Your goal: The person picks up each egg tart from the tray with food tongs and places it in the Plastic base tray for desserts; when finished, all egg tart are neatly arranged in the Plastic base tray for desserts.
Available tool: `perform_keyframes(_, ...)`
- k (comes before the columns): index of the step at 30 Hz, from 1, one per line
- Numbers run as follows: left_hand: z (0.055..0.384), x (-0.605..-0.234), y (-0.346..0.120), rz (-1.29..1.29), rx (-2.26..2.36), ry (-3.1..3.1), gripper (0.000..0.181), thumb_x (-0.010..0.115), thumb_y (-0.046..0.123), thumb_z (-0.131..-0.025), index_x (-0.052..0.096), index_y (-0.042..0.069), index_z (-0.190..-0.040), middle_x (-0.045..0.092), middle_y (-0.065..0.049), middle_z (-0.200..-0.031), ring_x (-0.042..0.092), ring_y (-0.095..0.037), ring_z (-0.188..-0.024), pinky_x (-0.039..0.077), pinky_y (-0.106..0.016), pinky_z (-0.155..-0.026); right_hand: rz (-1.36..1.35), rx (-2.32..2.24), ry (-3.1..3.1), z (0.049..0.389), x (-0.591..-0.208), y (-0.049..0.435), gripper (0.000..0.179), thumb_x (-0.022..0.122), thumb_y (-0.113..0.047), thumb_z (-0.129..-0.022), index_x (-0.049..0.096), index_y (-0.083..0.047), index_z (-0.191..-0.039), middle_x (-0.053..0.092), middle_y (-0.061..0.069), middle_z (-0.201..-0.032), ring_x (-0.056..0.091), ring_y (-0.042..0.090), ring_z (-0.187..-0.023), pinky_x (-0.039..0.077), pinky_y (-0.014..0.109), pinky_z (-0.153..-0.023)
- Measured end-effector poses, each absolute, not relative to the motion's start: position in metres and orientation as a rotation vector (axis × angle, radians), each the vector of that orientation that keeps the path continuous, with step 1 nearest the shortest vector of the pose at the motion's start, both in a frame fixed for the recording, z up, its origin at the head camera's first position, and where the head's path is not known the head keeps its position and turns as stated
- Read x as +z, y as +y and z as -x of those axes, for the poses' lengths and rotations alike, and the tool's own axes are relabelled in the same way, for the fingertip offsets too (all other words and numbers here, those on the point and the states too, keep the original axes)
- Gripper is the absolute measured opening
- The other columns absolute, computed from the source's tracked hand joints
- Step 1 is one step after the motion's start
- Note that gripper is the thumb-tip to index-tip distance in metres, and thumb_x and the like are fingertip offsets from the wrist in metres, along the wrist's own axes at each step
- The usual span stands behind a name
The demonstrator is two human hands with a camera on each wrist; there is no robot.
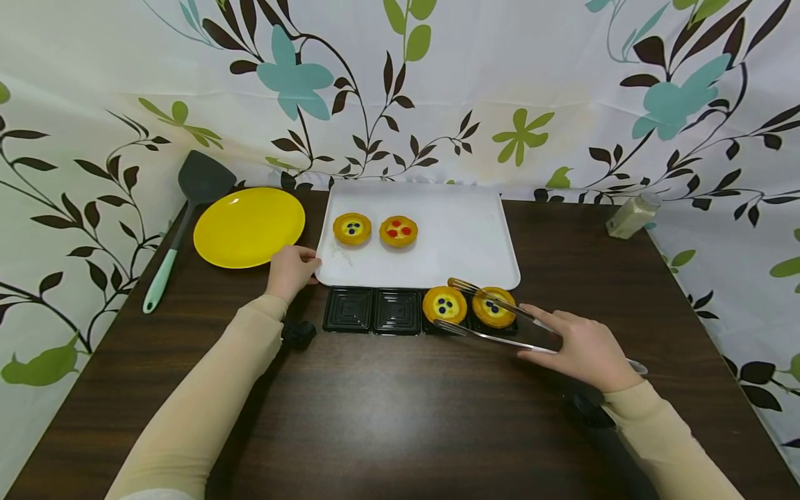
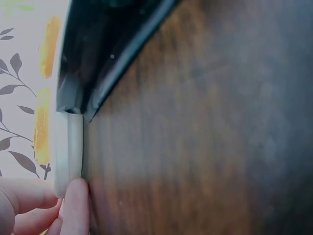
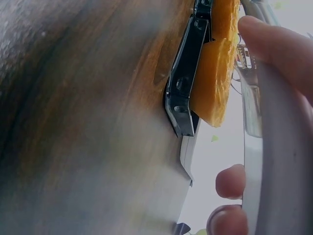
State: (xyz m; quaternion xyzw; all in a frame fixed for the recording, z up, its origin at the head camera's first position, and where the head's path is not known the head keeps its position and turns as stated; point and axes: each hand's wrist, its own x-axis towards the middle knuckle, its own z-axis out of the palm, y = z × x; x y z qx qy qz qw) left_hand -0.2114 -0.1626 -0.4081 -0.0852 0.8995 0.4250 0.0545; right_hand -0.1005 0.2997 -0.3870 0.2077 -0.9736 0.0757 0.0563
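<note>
My right hand (image 1: pixel 584 347) grips metal tongs (image 1: pixel 519 342), whose spread tips stand around the tart with blue dots (image 1: pixel 445 305) in the black compartment tray (image 1: pixel 397 312). Beside it, in the rightmost compartment, sits another blue-dotted tart (image 1: pixel 494 309), with one tong arm crossing over it. With thumb and fingers, my left hand (image 1: pixel 290 274) pinches the left front corner of the white tray (image 1: pixel 459 236). On that tray lie a blue-dotted tart (image 1: pixel 352 229) and a red-dotted tart (image 1: pixel 398 231). Whether the tong tips touch the tart, I cannot tell.
Left of the white tray is a yellow plate (image 1: pixel 248 228). A spatula (image 1: pixel 169 274) with a dark blade and mint handle lies at the table's left edge. A small shaker (image 1: pixel 632 217) stands at the back right. Patterned cloth (image 1: pixel 437 83) hangs behind the table.
</note>
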Motion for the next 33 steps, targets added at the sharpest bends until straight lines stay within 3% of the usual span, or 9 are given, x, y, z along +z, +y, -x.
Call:
perform_keyframes(20, 0.2111, -0.4068, -0.1630, 0.236, 1.280, 2.738, 0.033, 0.056, 0.010, -0.094, 0.059, -0.010, -0.120, 0.061, -0.027, -0.113, 0.069, -0.033, -0.082, 0.059, -0.032, -0.070, -0.607, 0.265, -2.962, 0.0992, -0.3873, 0.3013, 0.081, 0.073, -0.064, -0.068, 0.055, -0.022, -0.134, 0.068, 0.004, -0.083, 0.056, 0.012, -0.061, 0.052, 0.034, -0.052)
perform_keyframes(30, 0.2106, -0.4066, -0.1628, 0.242, 1.260, 2.735, 0.034, 0.056, 0.011, -0.095, 0.058, -0.010, -0.121, 0.060, -0.027, -0.113, 0.069, -0.032, -0.082, 0.059, -0.032, -0.071, -0.587, 0.317, -2.931, 0.1026, -0.3838, 0.3021, 0.081, 0.076, -0.060, -0.068, 0.054, -0.021, -0.135, 0.066, 0.003, -0.079, 0.051, 0.011, -0.059, 0.048, 0.031, -0.052)
perform_keyframes(33, 0.2109, -0.4072, -0.1624, 0.249, 1.256, 2.735, 0.034, 0.056, 0.011, -0.095, 0.059, -0.010, -0.121, 0.060, -0.026, -0.113, 0.069, -0.033, -0.083, 0.059, -0.032, -0.071, -0.564, 0.327, -2.947, 0.1066, -0.3823, 0.3009, 0.080, 0.075, -0.060, -0.069, 0.054, -0.021, -0.136, 0.068, 0.006, -0.085, 0.056, 0.015, -0.064, 0.051, 0.035, -0.055)
